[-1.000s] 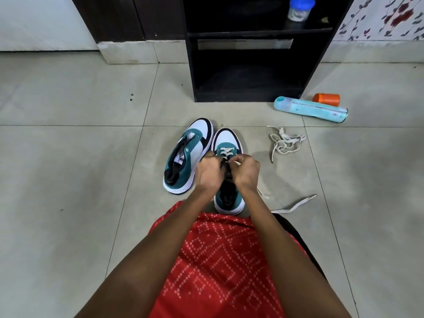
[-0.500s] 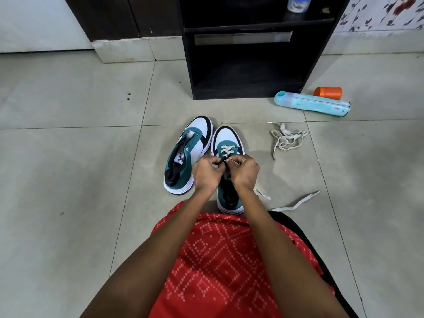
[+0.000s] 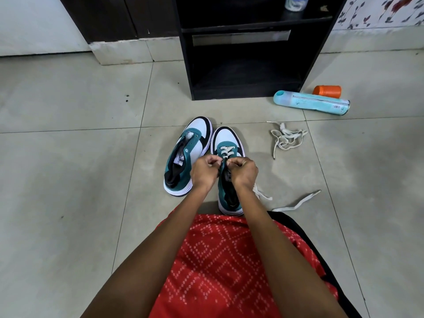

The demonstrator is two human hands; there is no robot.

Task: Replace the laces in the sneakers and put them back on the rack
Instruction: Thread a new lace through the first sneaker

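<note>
— Since a moment ago both hands have crept a little toward the toe of the right sneaker [image 3: 229,180], haven't they?

— Slightly, yes. Left hand [image 3: 204,172] and right hand [image 3: 243,172] sit knuckle to knuckle over the tongue at frame centre, each grip pinched narrow on the white lace [image 3: 226,153] — closed on it, not spread.

— How far along would you say?

— Early. Only the crossings nearest the toe are threaded on that shoe. The left sneaker [image 3: 187,154], just beside it, shows no lace at all, and the black rack [image 3: 247,53] at the top of the frame has an empty lower shelf.

— And the loose bits on the floor?

— One free lace end [image 3: 296,204] trails out right of centre from under the right wrist. A tangled lace [image 3: 286,138] lies well apart, further up and right, near a teal bottle [image 3: 312,103] and an orange cap [image 3: 327,91].

— Any advice for this step?

— Keep the lace flat, not twisted, as it goes through each eyelet. Pull both sides snug evenly before crossing again — otherwise, I'd guess, one tail ends up short. Holding the tongue straight would help too.
</note>
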